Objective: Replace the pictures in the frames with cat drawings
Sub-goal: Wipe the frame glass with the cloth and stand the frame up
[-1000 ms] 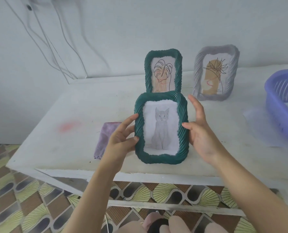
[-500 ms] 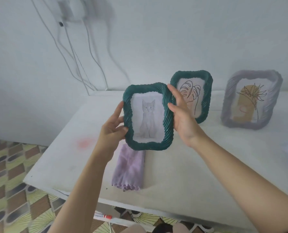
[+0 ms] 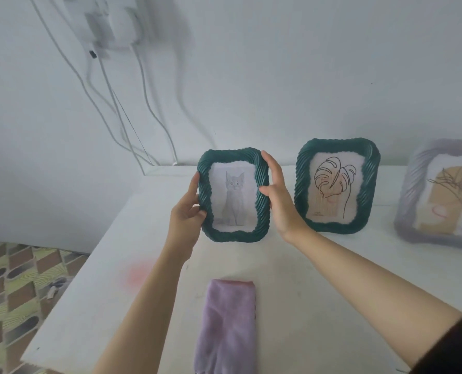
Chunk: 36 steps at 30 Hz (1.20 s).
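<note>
hands grip a green frame (image 3: 234, 195) with a cat drawing (image 3: 234, 201) upright at the table's (image 3: 332, 292) back: left hand (image 3: 188, 214) clamped on its left edge, right hand (image 3: 278, 195) on its right. beside it, another green frame (image 3: 337, 186) holds a leaf sketch.

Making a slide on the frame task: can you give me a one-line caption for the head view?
Both hands hold the cat frame beside the leaf frame on the white table.

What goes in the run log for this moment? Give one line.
both hands: left hand, right hand | hold: cat frame, upright | pending: leaf frame, grey frame
</note>
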Tool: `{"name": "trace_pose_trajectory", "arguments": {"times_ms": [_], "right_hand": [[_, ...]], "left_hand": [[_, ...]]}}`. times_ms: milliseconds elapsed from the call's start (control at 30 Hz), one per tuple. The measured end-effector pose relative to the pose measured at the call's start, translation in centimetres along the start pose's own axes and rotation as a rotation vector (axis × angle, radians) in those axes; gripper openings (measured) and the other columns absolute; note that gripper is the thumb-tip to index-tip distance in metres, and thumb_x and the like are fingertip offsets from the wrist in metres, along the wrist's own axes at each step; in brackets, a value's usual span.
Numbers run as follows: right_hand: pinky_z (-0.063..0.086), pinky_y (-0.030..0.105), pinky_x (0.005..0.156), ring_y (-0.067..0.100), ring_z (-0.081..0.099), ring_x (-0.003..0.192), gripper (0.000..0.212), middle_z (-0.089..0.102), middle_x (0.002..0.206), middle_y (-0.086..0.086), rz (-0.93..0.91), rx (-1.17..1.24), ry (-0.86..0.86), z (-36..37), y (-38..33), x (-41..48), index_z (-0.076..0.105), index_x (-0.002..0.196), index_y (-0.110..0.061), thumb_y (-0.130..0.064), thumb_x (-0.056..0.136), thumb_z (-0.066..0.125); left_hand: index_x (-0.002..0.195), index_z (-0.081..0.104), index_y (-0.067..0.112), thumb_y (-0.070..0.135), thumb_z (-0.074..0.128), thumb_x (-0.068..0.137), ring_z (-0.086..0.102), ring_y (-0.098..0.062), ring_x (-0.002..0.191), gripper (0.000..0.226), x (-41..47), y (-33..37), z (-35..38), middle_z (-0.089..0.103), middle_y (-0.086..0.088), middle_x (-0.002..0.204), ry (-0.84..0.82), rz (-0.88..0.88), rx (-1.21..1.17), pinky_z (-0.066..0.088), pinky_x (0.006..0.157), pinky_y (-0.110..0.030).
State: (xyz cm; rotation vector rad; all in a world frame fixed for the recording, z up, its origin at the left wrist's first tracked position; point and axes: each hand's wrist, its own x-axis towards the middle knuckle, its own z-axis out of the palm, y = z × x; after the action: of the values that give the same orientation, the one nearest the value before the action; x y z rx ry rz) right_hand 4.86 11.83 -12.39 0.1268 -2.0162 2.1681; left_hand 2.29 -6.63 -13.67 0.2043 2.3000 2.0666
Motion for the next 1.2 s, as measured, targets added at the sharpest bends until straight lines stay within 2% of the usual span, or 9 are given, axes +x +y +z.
{"name": "trace_pose_trajectory", "arguments": {"times_ms": [133,233,367,433,600,767,900,1033,1200], "right_hand": [[0.028,0.019,0.106,-0.019,0.035,0.119,0.071,0.03,0.136,-0.033,-0.008,-0.048,0.0,-0.1,0.5,1.6,0.027,0.139,-0.037,-0.014,0.073,0.036],[0.031,0.03,0.1,0.019,0.035,0.113,0.071,0.032,0.135,-0.033,-0.027,-0.054,0.016,0.0,0.3,2.2,0.027,0.138,-0.035,-0.012,0.072,0.035],[0.029,0.033,0.106,0.01,0.044,0.118,0.073,0.033,0.136,-0.036,-0.055,-0.077,0.047,0.0,0.5,2.5,0.027,0.14,-0.034,-0.011,0.072,0.035],[0.025,0.043,0.102,0.037,0.03,0.118,0.071,0.035,0.127,-0.045,-0.051,-0.084,0.061,-0.1,0.7,2.3,0.028,0.138,-0.037,-0.011,0.072,0.035],[0.021,0.052,0.102,0.05,0.019,0.122,0.072,0.032,0.129,-0.044,0.002,-0.074,0.055,-0.5,0.9,1.9,0.025,0.14,-0.038,-0.013,0.073,0.036],[0.028,0.05,0.104,0.042,0.031,0.122,0.068,0.027,0.132,-0.047,0.009,-0.152,0.018,-0.4,1.2,1.2,0.018,0.141,-0.044,-0.018,0.081,0.035],[0.032,0.019,0.098,0.005,0.053,0.097,0.054,0.037,0.14,0.021,-0.029,-0.277,0.048,-0.9,1.0,-0.3,0.016,0.138,-0.051,-0.021,0.097,0.035],[0.038,0.016,0.097,-0.009,0.049,0.111,0.053,0.053,0.128,-0.002,-0.057,-0.255,0.091,-2.7,0.6,-4.0,0.027,0.134,-0.051,-0.021,0.095,0.047],[0.042,0.024,0.095,0.005,0.051,0.11,0.048,0.052,0.122,-0.017,-0.27,-0.498,0.522,-7.0,0.8,-7.7,0.046,0.131,-0.024,-0.009,0.085,0.047]], "left_hand": [[0.126,0.041,0.054,-0.017,0.033,0.084,0.055,-0.02,0.084,0.083,1.6,-0.7,0.1,0.064,-0.002,0.108,0.028,-0.005,-0.018,0.048,0.082,-0.035],[0.124,0.043,0.056,-0.017,0.034,0.085,0.055,-0.021,0.087,0.083,2.6,-0.9,0.2,0.064,-0.003,0.111,0.028,-0.002,-0.029,0.047,0.087,-0.039],[0.125,0.043,0.053,-0.018,0.033,0.085,0.055,-0.019,0.087,0.082,3.0,-1.1,0.3,0.066,0.005,0.107,0.026,0.01,-0.034,0.047,0.086,-0.035],[0.126,0.043,0.051,-0.018,0.034,0.085,0.054,-0.019,0.087,0.081,3.0,-1.3,0.4,0.067,0.009,0.103,0.023,0.013,-0.031,0.047,0.086,-0.036],[0.129,0.04,0.047,-0.018,0.034,0.086,0.055,-0.014,0.084,0.078,2.4,-1.5,0.5,0.067,0.011,0.105,-0.013,0.014,-0.04,0.047,0.09,-0.039],[0.136,0.038,0.039,-0.018,0.035,0.086,0.056,-0.013,0.083,0.076,2.2,-1.6,0.3,0.068,0.009,0.103,-0.015,0.036,-0.042,0.049,0.085,-0.035],[0.131,0.04,0.046,-0.02,0.037,0.082,0.058,-0.011,0.104,0.082,1.9,-1.2,0.5,0.062,0.02,0.118,-0.018,0.05,-0.04,0.051,0.083,-0.021],[0.137,0.03,0.042,-0.012,0.048,0.08,0.021,-0.005,0.137,0.081,0.7,-0.6,2.1,0.027,0.005,0.15,0.209,0.215,0.337,0.021,0.106,-0.022],[0.117,0.059,0.016,-0.01,0.044,0.08,0.053,-0.007,0.109,0.048,-2.6,0.7,7.3,0.06,0.003,0.115,0.208,0.608,0.37,0.039,0.089,-0.013]]}}
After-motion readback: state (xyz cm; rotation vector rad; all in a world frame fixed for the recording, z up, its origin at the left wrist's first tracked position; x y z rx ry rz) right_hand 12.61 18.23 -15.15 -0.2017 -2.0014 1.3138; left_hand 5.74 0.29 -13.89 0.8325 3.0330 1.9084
